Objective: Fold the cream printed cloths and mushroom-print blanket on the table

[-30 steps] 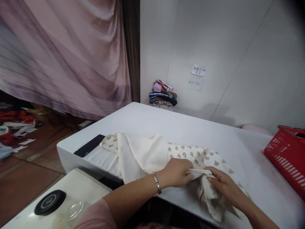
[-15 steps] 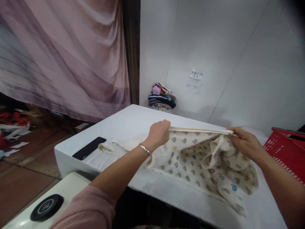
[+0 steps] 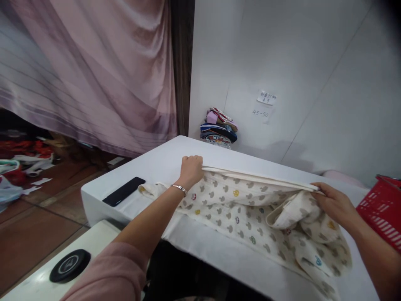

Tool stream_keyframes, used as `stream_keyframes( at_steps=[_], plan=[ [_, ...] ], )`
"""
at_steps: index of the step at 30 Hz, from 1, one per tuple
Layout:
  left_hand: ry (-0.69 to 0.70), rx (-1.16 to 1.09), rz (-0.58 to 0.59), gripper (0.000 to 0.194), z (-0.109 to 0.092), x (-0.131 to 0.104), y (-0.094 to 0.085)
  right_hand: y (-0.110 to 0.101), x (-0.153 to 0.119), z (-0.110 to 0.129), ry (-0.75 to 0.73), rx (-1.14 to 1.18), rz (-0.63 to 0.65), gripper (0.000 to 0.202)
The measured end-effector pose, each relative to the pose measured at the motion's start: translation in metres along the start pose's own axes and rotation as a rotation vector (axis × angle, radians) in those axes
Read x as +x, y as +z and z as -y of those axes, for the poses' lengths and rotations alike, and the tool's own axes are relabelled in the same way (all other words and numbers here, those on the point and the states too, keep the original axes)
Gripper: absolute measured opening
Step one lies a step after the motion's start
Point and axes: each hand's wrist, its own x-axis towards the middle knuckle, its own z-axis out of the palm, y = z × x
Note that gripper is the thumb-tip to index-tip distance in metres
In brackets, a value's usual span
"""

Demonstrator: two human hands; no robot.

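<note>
A cream cloth [image 3: 225, 205] with grey, yellow, green and blue mushroom prints lies partly bunched on the white table [image 3: 178, 156]. My left hand [image 3: 191, 169], with a bracelet at the wrist, is closed round the left part of its upper edge. At the right end of that edge, my right hand [image 3: 333, 200] pinches the cloth between thumb and fingers. Between both hands the edge is stretched nearly straight, raised a little. The right part of the cloth is crumpled and folded over itself, and a narrow end reaches left behind my left forearm.
A black phone [image 3: 124, 191] lies at the table's left. Folded clothes [image 3: 219, 127] are stacked beyond the far edge by the wall. A red basket [image 3: 380, 209] stands at the right. A black round object [image 3: 70, 266] rests on a pale surface at lower left.
My left hand has moved left along the cloth's edge, away from my right hand, and a longer stretch of edge is taut. The view has shifted slightly.
</note>
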Motion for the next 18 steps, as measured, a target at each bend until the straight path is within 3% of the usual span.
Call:
stream_keyframes(
  at_steps=[5, 10, 13, 18],
  plan=[
    [-0.066, 0.031, 0.146, 0.022, 0.035, -0.040, 0.038, 0.038, -0.005, -0.046, 0.171, -0.074, 0.002, 0.030],
    [0.027, -0.096, 0.294, 0.021, 0.052, -0.104, 0.075, 0.086, -0.033, -0.101, 0.325, -0.022, 0.042, 0.036],
    [0.029, -0.202, 0.249, 0.025, 0.053, -0.129, 0.078, 0.097, -0.049, -0.114, 0.351, 0.021, -0.018, 0.041],
    [0.176, -0.300, 0.127, 0.046, 0.046, -0.139, 0.066, 0.102, -0.057, -0.115, 0.349, 0.066, -0.088, 0.045]
  ],
)
